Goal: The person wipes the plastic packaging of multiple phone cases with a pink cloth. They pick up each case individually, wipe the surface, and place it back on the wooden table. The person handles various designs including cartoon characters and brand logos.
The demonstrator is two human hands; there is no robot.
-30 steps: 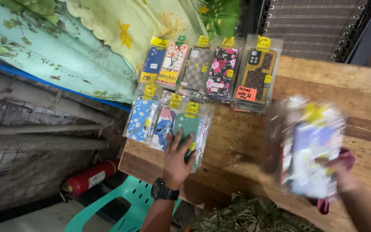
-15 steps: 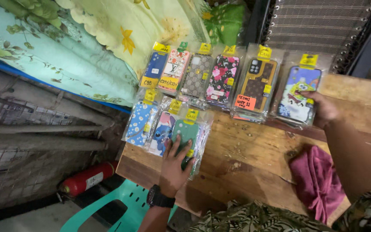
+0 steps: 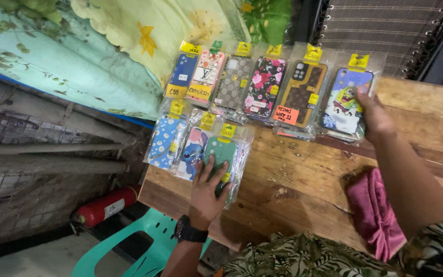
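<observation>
I take the wooden tabletop [image 3: 303, 179] as my landmark. It fills the right and lower middle of my view, its planks running across. Beyond its far left corner hangs a pale floral cloth [image 3: 78, 61], and below its left edge I see a teal plastic chair [image 3: 124, 251] with a red fire extinguisher [image 3: 103, 208] lying just beyond it on the ground.

Along the tabletop's far edge lies a row of packaged phone cases, each with a yellow header card. At the right end of that row is the blue cartoon case [image 3: 345, 105]. My right hand [image 3: 375, 120] rests on its right side, fingers spread flat against the packet; this grip is loose, pressing rather than closed around it. Just left of it in the row sits the brown patterned case [image 3: 301, 97].

On the tabletop's near right part lies a crumpled pink cloth [image 3: 375, 215], partly under my right forearm.

Near the tabletop's left edge is a shorter second row. My left hand [image 3: 206, 197] lies palm down on the green case [image 3: 221, 159] at its right end, fingers open and splayed over the packet, not clenched. A black wristwatch [image 3: 190, 235] circles that wrist.
</observation>
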